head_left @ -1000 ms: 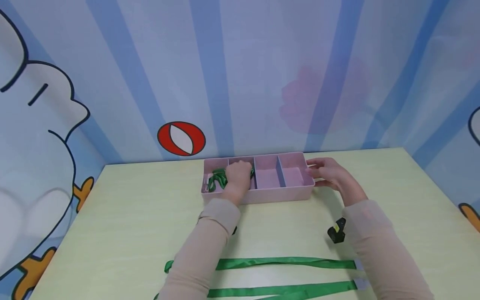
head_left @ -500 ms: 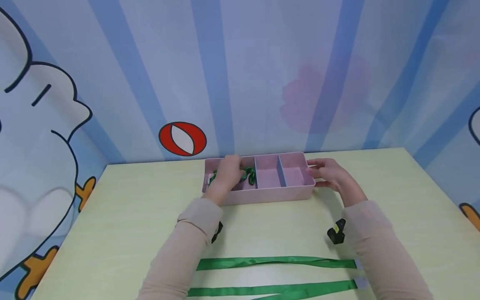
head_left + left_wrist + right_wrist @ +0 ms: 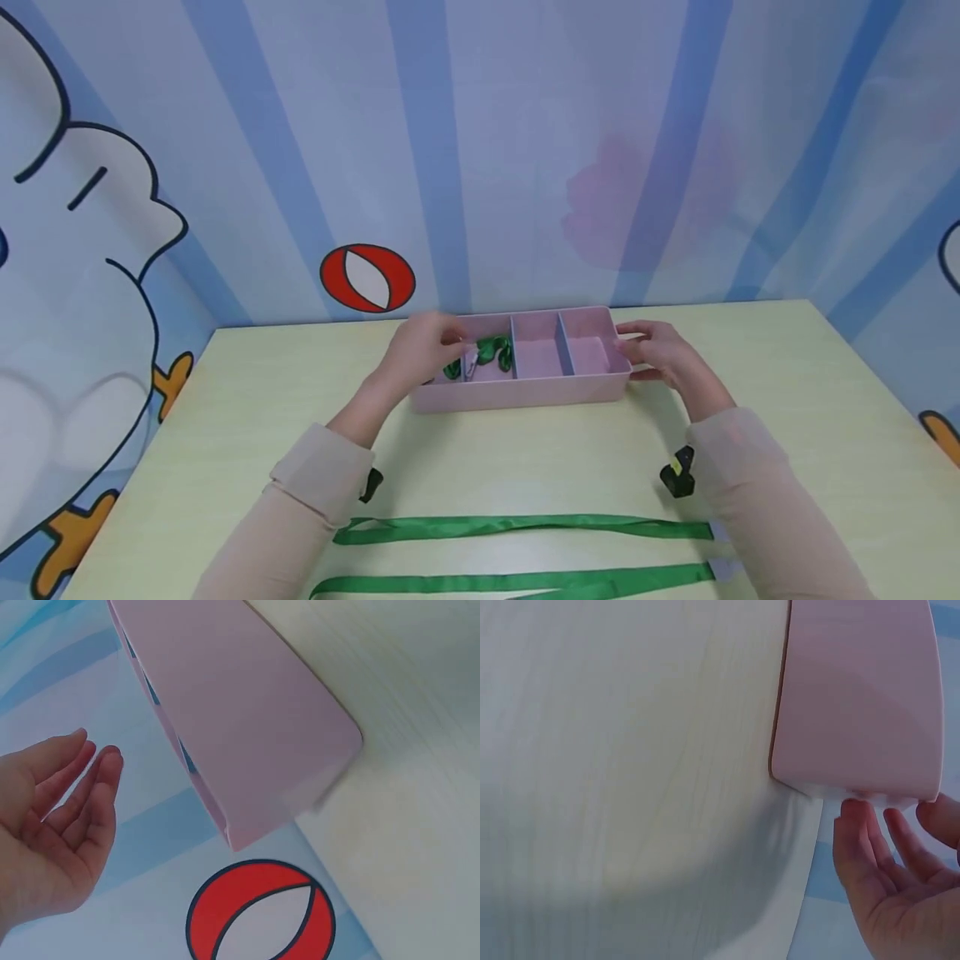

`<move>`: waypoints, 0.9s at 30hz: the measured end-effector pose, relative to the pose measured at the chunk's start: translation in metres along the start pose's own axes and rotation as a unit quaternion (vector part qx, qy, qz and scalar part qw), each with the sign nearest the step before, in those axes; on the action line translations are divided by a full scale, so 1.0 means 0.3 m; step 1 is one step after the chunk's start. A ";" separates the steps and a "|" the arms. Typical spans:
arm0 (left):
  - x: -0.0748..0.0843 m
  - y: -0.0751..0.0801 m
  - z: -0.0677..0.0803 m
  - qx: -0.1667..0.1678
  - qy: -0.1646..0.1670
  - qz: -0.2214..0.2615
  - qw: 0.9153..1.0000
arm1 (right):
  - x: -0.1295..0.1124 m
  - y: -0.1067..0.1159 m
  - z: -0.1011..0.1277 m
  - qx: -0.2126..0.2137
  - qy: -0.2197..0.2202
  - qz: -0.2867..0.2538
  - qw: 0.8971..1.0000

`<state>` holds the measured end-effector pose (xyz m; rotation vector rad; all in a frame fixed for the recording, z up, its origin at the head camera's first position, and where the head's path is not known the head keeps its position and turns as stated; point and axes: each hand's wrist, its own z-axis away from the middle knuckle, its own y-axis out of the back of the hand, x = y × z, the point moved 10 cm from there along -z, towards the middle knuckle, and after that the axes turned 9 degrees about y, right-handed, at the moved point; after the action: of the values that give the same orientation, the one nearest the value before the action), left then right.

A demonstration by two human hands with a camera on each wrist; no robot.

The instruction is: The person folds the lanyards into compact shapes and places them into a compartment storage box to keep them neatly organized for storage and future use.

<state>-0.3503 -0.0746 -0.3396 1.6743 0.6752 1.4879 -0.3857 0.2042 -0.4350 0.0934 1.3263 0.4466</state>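
Note:
A pink divided tray (image 3: 525, 392) stands at the far edge of the table. A bunched green lanyard (image 3: 491, 350) with a metal clip lies in its second compartment from the left. My left hand (image 3: 423, 346) hovers over the tray's left end and holds nothing. In the left wrist view the left hand (image 3: 56, 810) has straight fingers and stays apart from the tray (image 3: 240, 712). My right hand (image 3: 652, 352) rests against the tray's right end. The right wrist view shows the right hand (image 3: 885, 877) with relaxed fingers beside the tray wall (image 3: 855, 697).
Two long green ribbons (image 3: 525, 527) (image 3: 525, 581) lie stretched across the near table. The tray's two right compartments (image 3: 585, 354) hold nothing. The wall with a red ball picture (image 3: 367, 278) rises just behind the tray. Bare tabletop (image 3: 787, 375) lies left and right of it.
My left hand has drawn back to the left, off the lanyard, which now lies uncovered in the second compartment. The right hand stays at the tray's right end.

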 end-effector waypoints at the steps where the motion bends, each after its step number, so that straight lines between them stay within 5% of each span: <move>1: -0.001 0.010 0.015 0.002 -0.004 -0.001 1.000 | -0.003 0.002 0.002 0.007 0.004 0.011 1.000; 10: -0.054 0.036 0.155 -0.010 -0.031 -0.025 0.999 | -0.049 -0.003 0.050 -0.019 0.074 0.101 0.992; 14: -0.114 0.007 0.192 -0.056 -0.033 -0.019 0.998 | -0.082 0.007 0.100 -0.039 0.099 0.127 0.986; 18: -0.160 -0.059 0.227 -0.138 -0.046 0.009 0.989 | -0.111 0.002 0.155 -0.041 0.148 0.154 0.976; 24: -0.150 -0.187 0.289 -0.252 -0.077 0.011 0.965 | -0.155 -0.079 0.246 -0.050 0.243 0.245 0.937; 27: -0.127 -0.244 0.312 -0.282 -0.079 0.009 0.956 | -0.157 -0.160 0.288 -0.101 0.277 0.277 0.914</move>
<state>-0.2575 -0.0837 -0.4225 1.3315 0.1213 1.3732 -0.2990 0.1591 -0.3854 0.1812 1.8006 1.1565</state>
